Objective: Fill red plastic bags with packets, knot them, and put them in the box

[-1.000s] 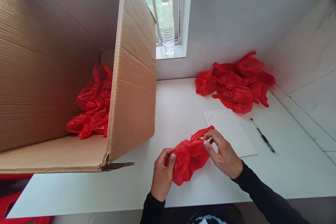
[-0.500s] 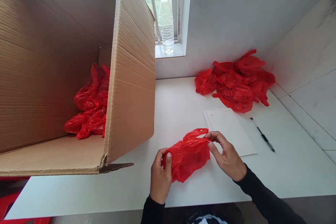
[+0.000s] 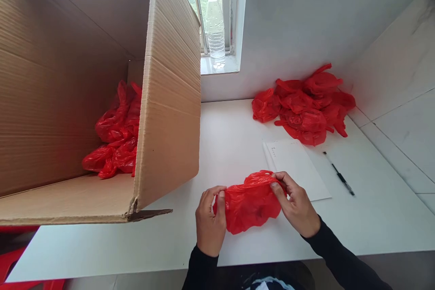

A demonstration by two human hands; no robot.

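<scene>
A thin red plastic bag point(image 3: 253, 206) is stretched between my two hands, just above the front part of the white table point(image 3: 136, 251). My left hand point(image 3: 211, 222) pinches its left end between thumb and fingers. At the upper right corner, my right hand point(image 3: 299, 206) grips the bag in the same way. The bag's top edge is gathered and wrinkled, and a darker patch shows through the lower part. Beyond my right hand lies a white sheet of paper point(image 3: 299, 167) with small writing near its top left.
On the left stands a large open cardboard box point(image 3: 170, 113) with several red bags point(image 3: 117, 136) inside. More red bags point(image 3: 306, 108) are heaped against the wall at the back right. A black pen point(image 3: 339, 173) lies right of the paper. A clear bottle point(image 3: 215, 31) stands on the windowsill.
My hands have spread the bag wider and flatter. The loose handle loop that stood up at its top is now drawn in, and my right hand has taken a fuller grip on that corner.
</scene>
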